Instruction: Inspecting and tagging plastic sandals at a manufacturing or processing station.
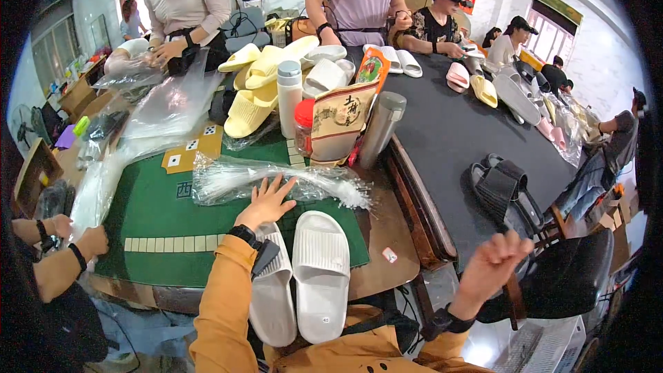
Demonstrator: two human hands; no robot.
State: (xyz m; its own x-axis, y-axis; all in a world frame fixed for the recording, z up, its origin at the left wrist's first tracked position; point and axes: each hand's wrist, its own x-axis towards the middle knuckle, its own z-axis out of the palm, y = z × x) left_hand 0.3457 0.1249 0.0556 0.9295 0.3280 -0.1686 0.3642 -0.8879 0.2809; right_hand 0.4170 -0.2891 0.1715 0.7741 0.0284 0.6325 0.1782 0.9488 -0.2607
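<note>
A pair of pale grey slide slippers stands at the table's near edge, toes away from me: the left slipper (271, 304) is partly behind my left wrist, the right slipper (320, 249) shows fully. My left hand (264, 202) is open, its fingers spread over the near side of a bundle of thin white plastic ties (297, 171) in a clear bag. Past the table's right side, my right hand (494, 269) is raised with its fingers curled closed. Whatever it holds, if anything, cannot be made out.
A green mat (166, 200) with a row of tiles covers the table. Behind the bundle stand a white bottle (290, 97), a red-lidded jar (304, 128), a paper snack bag (342, 121), a grey tumbler (382, 131) and yellow slippers (250, 110). Black slippers (504, 190) lie right. Co-worker's hands (90, 240) hold clear plastic left.
</note>
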